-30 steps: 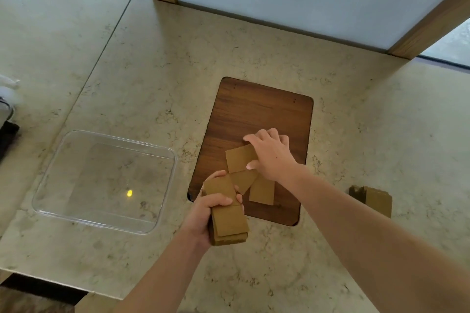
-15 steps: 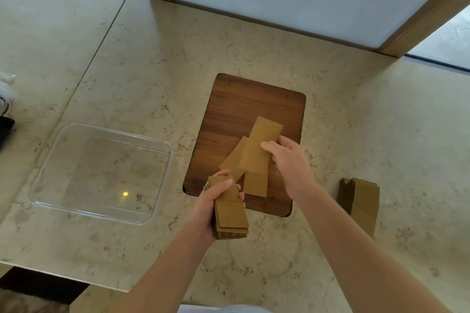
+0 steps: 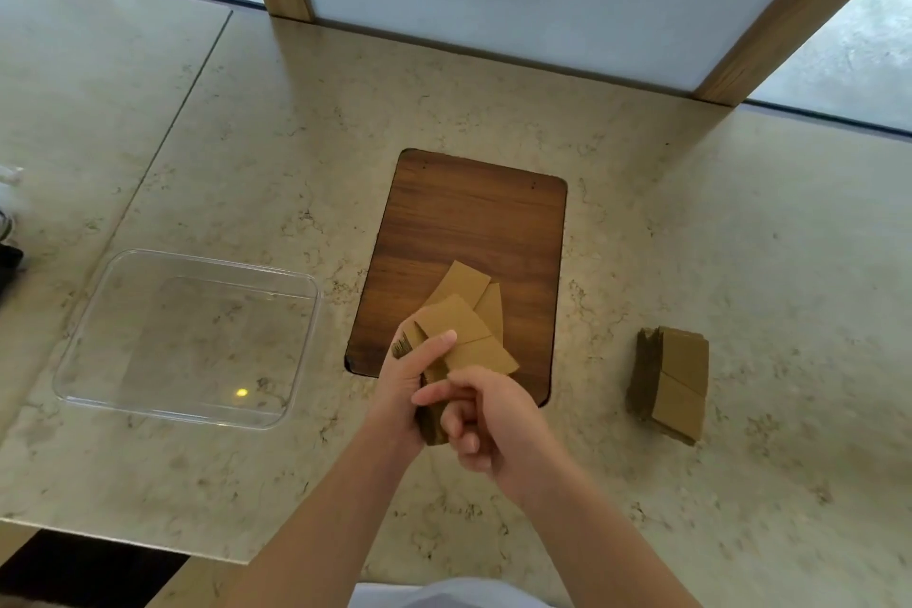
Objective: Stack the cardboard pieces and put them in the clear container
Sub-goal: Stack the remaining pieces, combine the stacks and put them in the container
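Gripping a stack of cardboard pieces (image 3: 459,336) over the near edge of the wooden board (image 3: 474,232), the left hand (image 3: 412,380) is closing around it, while the right hand (image 3: 486,420), fingers curled, is touching the stack's near end. The clear container (image 3: 79,351) is sitting left of the board; another cardboard stack (image 3: 673,380) is lying right of it.

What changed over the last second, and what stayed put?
The right hand lifted a cardboard piece off the wooden board and brought it onto the stack in the left hand. Two pieces, the clear container and the side stack stayed.
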A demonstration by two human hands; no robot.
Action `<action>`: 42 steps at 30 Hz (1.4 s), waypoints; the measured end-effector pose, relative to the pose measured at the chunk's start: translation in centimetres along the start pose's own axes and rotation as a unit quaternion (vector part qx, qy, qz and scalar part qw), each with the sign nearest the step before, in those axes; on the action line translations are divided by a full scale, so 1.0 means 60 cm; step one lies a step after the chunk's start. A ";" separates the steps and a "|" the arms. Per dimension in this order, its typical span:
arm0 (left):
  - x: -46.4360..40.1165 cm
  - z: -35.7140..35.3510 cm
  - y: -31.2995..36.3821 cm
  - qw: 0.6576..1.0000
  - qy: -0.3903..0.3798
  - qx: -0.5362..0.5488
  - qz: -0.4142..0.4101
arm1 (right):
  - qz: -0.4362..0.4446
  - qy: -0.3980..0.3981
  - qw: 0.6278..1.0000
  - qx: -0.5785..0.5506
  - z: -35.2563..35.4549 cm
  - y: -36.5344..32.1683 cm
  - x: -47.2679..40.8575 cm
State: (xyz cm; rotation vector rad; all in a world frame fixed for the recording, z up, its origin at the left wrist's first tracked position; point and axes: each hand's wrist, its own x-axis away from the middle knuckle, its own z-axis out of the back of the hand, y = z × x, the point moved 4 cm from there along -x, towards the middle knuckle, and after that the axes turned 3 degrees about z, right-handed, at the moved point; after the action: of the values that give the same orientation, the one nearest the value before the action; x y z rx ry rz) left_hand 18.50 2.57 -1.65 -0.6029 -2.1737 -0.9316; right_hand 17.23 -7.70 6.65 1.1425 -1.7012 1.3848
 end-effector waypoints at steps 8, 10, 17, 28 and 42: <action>-0.005 0.012 0.015 0.986 -0.142 0.086 -0.008 | -0.022 -0.273 0.955 0.115 -0.001 0.018 -0.004; -0.009 0.026 0.029 0.984 -0.153 0.088 -0.026 | 0.000 -0.345 0.895 0.282 0.026 -0.008 -0.015; 0.000 0.079 0.056 0.987 -0.129 0.093 -0.021 | 0.186 0.080 0.753 0.626 0.103 -0.158 -0.175; -0.023 0.102 0.011 0.993 -0.042 0.106 0.015 | 0.262 0.203 0.670 0.664 0.046 -0.199 -0.256; -0.010 0.079 -0.016 0.995 -0.055 0.029 0.076 | 0.212 -0.066 0.895 0.387 0.071 -0.146 -0.122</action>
State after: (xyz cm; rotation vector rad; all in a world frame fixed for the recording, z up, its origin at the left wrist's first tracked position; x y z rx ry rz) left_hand 16.37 5.48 -4.94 -0.7965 -2.2073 -0.7687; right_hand 28.30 -10.74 2.72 1.3279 -1.5723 2.4532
